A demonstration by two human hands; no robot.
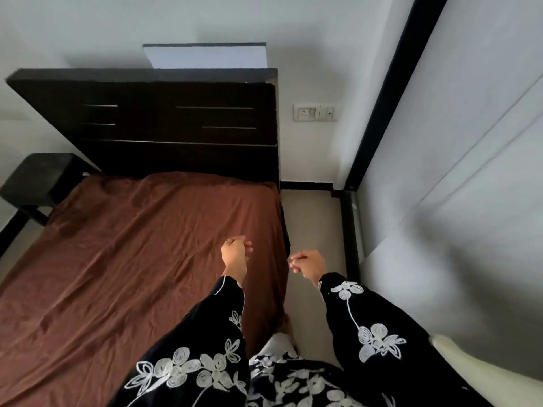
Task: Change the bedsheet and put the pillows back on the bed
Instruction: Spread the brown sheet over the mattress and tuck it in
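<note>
A brown bedsheet [132, 259] covers the mattress, wrinkled across the middle and hanging over the right side. A dark wooden headboard [164, 124] stands at the far end. No pillow is in view. My left hand [235, 254] hovers above the sheet near the bed's right edge, fingers loosely curled and holding nothing. My right hand [308, 264] hangs over the floor strip beside the bed, fingers loosely curled and empty too.
A black bedside table [38, 180] sits left of the headboard. A narrow strip of beige floor [314, 224] runs between the bed and a white wardrobe [455, 171] with a black frame. A wall socket [317, 112] is right of the headboard. A white rounded object [482, 365] lies at bottom right.
</note>
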